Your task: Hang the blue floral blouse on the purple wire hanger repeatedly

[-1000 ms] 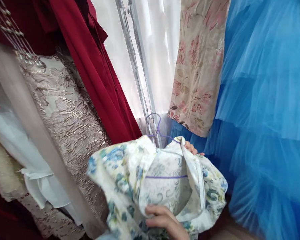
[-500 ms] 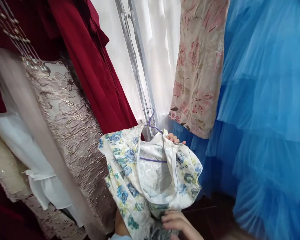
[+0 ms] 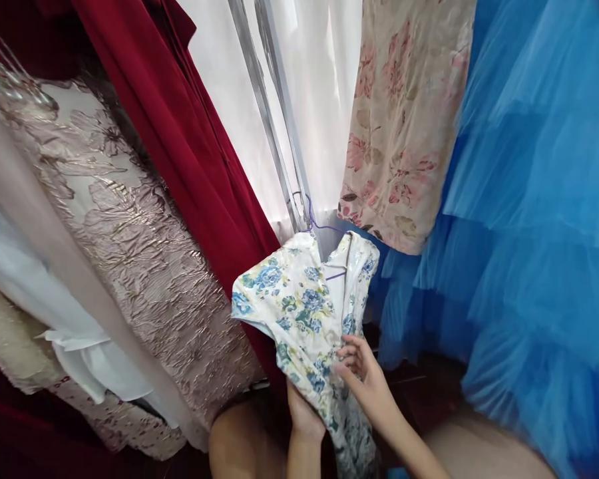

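Observation:
A white dress with blue and green flowers (image 3: 304, 293) hangs tilted on a purple wire hanger (image 3: 329, 228), whose hook is at the metal pole (image 3: 267, 100). Its short sleeve spreads to the left and the neckline gapes on the right. My left hand (image 3: 304, 414) holds the bodice from below at its left side, the fingers hidden behind the cloth. At the front, my right hand (image 3: 360, 364) has curled fingers and thumb on the fabric by the neckline's lower edge. The dress's lower part falls between my forearms.
A dark red garment (image 3: 199, 146) and a textured pinkish dress (image 3: 154, 279) hang to the left, with white and cream clothes beyond. A white curtain (image 3: 324, 120) is behind. Right are a pink-flowered garment (image 3: 399, 133) and a blue tiered tulle dress (image 3: 529, 219). Knees show below.
My left hand has come down from the hanger's right shoulder to the bodice's left side. My right hand has risen to the neckline. The dress front lies flatter and the neckline is narrower.

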Action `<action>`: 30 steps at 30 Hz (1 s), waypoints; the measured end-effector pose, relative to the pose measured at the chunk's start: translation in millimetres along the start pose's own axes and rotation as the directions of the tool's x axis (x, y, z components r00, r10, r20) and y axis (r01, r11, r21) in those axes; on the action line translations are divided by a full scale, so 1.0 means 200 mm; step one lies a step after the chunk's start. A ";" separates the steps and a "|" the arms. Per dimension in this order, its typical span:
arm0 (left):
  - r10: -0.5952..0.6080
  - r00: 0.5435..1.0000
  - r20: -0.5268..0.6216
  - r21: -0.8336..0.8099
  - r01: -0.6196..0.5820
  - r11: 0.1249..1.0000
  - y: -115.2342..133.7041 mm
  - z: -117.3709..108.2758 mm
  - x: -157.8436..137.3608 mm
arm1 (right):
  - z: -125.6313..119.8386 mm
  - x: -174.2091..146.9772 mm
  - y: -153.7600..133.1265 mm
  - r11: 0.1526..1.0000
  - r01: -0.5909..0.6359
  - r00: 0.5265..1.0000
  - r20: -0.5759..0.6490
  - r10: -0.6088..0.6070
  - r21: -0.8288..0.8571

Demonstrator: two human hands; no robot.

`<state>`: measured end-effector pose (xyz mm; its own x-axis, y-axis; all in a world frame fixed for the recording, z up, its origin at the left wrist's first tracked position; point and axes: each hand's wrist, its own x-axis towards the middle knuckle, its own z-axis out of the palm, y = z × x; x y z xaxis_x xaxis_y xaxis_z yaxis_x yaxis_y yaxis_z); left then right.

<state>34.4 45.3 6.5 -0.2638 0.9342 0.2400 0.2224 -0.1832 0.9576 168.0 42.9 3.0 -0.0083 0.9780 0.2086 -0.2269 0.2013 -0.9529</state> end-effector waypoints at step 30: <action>0.239 0.968 0.074 0.143 -0.247 0.958 0.00 0.08 -0.22 | -0.03 -0.08 -0.14 0.969 -0.125 0.981 0.118 0.152 -0.212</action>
<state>60.5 9.3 -5.8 -0.1333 0.8834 0.4492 0.4123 -0.3628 0.8357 180.8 22.3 25.1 -0.1579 0.9837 0.0855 -0.0125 0.0846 -0.9963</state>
